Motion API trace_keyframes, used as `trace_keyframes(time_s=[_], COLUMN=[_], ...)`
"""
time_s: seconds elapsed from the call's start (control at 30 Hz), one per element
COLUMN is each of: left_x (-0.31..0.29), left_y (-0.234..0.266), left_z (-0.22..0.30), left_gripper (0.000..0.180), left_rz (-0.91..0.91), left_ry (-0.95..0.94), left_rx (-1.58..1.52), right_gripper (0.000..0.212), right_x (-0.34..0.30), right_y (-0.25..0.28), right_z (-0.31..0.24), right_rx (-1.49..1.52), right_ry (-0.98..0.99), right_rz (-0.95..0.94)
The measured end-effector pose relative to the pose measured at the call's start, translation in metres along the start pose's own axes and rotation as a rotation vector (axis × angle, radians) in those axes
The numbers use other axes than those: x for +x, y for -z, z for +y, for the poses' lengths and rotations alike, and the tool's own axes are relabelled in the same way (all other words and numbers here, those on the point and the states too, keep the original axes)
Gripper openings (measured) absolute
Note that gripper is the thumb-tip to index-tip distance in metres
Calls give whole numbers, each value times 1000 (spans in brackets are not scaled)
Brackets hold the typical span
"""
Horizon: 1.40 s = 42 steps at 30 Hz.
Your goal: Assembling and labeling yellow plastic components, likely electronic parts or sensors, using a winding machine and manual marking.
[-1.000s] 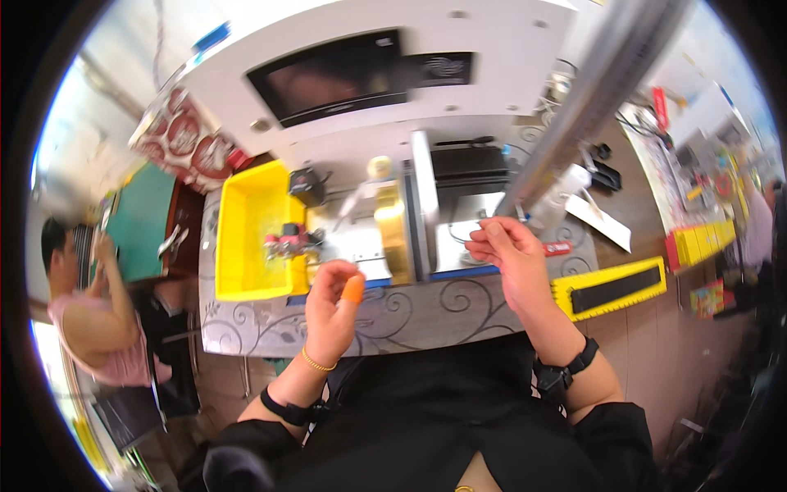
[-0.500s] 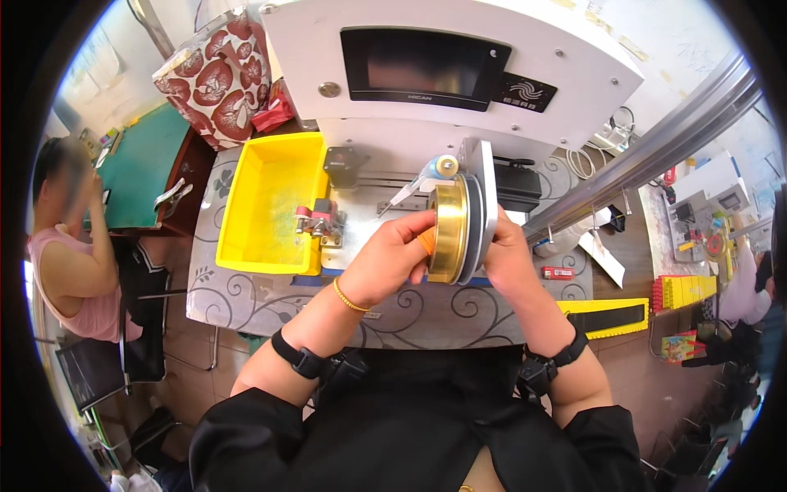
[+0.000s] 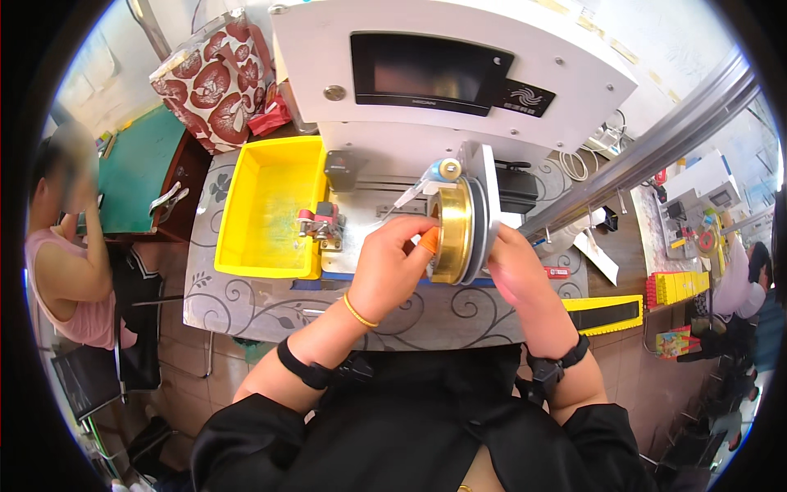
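A brass-coloured ring (image 3: 452, 238) stands on edge against a dark grey disc (image 3: 476, 234), mounted on an upright grey metal plate (image 3: 488, 172). My left hand (image 3: 395, 266) is closed in a pinch at the ring's left face, an orange finger cot (image 3: 429, 239) on one finger. Anything between those fingertips is hidden. On the plate's other side is my right hand (image 3: 518, 266), its fingers mostly hidden behind the plate. A pale blue syringe-like dispenser (image 3: 426, 181) slants down above the left hand. To its left sits a small red-and-metal clamp fixture (image 3: 320, 223).
A yellow bin (image 3: 266, 269) stands left on the patterned tabletop (image 3: 246, 307). Behind rises a white machine (image 3: 320, 49) with a dark screen (image 3: 426, 74). A metal post (image 3: 648, 152) slants across the right. A seated person (image 3: 74, 262) is at far left.
My left hand has turned slightly, showing more of the orange finger cot. My right hand has shifted a little lower along the plate. The whole view has shifted slightly.
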<state>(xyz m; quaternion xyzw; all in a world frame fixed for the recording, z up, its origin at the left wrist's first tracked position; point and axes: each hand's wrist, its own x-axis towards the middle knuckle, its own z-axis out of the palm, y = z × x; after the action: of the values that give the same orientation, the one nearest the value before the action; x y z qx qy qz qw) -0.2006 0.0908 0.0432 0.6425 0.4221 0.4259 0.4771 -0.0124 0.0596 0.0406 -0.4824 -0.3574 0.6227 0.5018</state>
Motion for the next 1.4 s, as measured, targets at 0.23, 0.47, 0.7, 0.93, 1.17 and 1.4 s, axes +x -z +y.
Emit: trace_keyframes(time_s=[0.23,0.47,0.7,0.93,1.17,1.4], left_x=[-30,-39,-39,-51,-57,-57], left_y=[35,59,64,79,81,74], left_z=[14,6,8,-12,-25,-24], left_gripper=[15,11,8,7,7,5], left_rz=[94,146,121,191,130,50], left_ry=[-286,-97,-42,6,83,26], left_rx=[172,31,-23,-22,-63,-19], right_gripper=[20,26,9,10,12,13], right_x=[-62,-47,-13,3,14,11], right_y=[19,-82,-100,-112,-118,-112], right_z=[0,-58,-30,-31,-31,-35], right_rx=[-464,-1397,-1564,-1561,-1508,-1483], right_ry=[341,1212,1185,1151,1121,1097], right_rz=[186,-124,-40,9,3,-37])
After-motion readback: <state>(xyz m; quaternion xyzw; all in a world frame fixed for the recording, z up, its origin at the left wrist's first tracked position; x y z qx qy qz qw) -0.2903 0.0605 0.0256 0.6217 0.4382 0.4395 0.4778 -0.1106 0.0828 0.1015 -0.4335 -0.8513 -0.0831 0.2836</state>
